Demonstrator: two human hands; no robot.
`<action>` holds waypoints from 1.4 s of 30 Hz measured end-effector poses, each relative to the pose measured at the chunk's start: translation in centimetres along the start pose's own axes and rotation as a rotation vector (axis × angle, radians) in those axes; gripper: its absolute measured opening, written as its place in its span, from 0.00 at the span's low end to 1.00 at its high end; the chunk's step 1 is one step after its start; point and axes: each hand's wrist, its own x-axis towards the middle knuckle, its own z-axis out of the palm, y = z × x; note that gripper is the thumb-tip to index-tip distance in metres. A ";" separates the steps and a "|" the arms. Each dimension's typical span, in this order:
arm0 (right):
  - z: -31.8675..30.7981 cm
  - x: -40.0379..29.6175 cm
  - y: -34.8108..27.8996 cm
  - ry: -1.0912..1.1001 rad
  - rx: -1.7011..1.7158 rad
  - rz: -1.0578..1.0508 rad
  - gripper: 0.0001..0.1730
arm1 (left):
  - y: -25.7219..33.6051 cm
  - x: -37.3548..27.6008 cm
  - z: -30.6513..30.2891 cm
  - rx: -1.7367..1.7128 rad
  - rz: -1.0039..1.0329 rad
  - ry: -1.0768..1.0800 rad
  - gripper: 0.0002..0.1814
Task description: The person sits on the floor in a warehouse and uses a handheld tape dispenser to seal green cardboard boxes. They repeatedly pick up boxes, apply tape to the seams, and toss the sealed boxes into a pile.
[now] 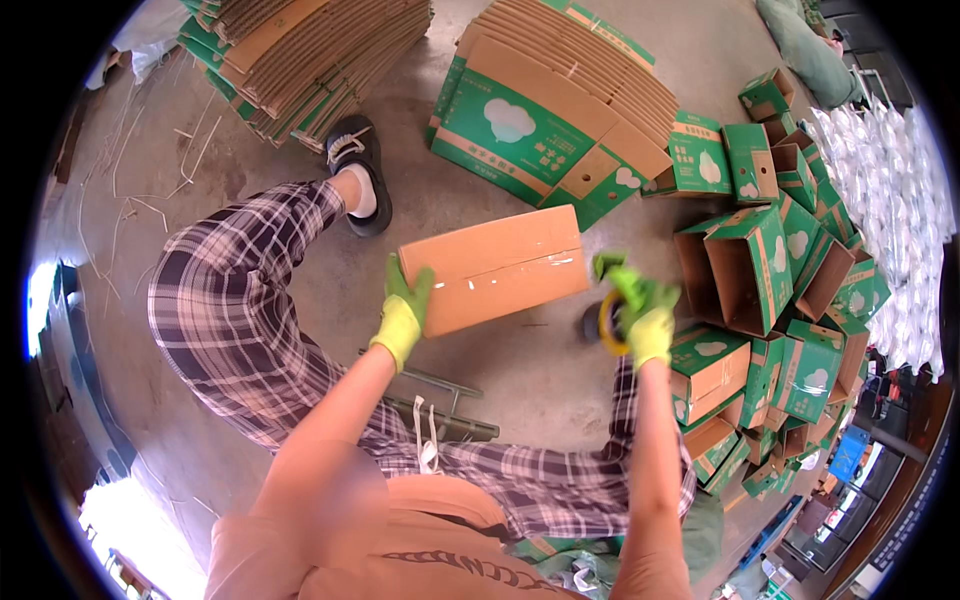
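My left hand (407, 304), in a yellow-green glove, grips the left end of a brown cardboard box (495, 274). Clear tape runs along the box's seam on the face turned up. To the right of the box, my right hand (646, 307), gloved alike and blurred, holds a green tape dispenser (626, 281) with a yellow-rimmed roll (615, 322). The dispenser is apart from the box. Beyond the box stands a row of flattened green and brown cartons (517, 127).
Another pile of flattened cartons (300, 67) stands at the upper left. Formed green cartons (750, 262) are heaped on the right, beside white plastic packing (892, 225). A low metal-framed stool (457, 427) is beneath me. Loose straps (135, 199) lie on the floor at the left.
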 end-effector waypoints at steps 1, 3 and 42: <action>-3.7 3.4 -2.4 0.108 0.313 0.206 0.22 | 1.5 -0.9 -0.8 0.093 0.106 0.038 0.31; -7.4 10.3 -6.2 0.234 0.423 -0.001 0.24 | 5.3 -1.5 -2.1 0.342 0.256 -0.097 0.31; -2.3 -12.3 -3.9 0.301 0.440 0.469 0.26 | 32.0 -8.0 4.4 -0.159 1.080 -0.958 0.38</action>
